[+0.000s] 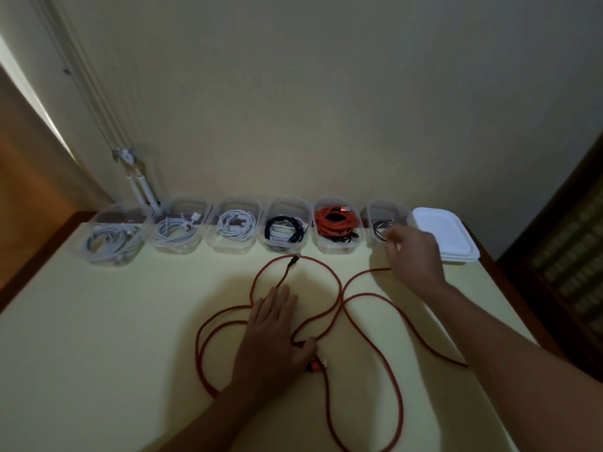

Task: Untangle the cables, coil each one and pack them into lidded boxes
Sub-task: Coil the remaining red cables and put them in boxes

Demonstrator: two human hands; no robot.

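Observation:
A long red cable (339, 288) lies in loose loops across the pale yellow table (114, 337). My left hand (274, 331) lies flat on the loops, fingers straight, its thumb next to the cable's red plug (318, 365). The other plug (293, 261) points at the boxes. My right hand (414, 256) hovers at the front of the rightmost clear box (386, 223), which holds a dark cable; whether its fingers hold anything is hidden. Several open clear boxes stand in a row by the wall, among them one with an orange-red coil (336, 223) and one with a black coil (285, 228).
Three boxes on the left hold white coils (236, 225). A stack of white lids (447, 234) sits at the far right end of the row. A white bracket (140, 184) stands in the back left corner. Dark furniture (567, 256) borders the right table edge.

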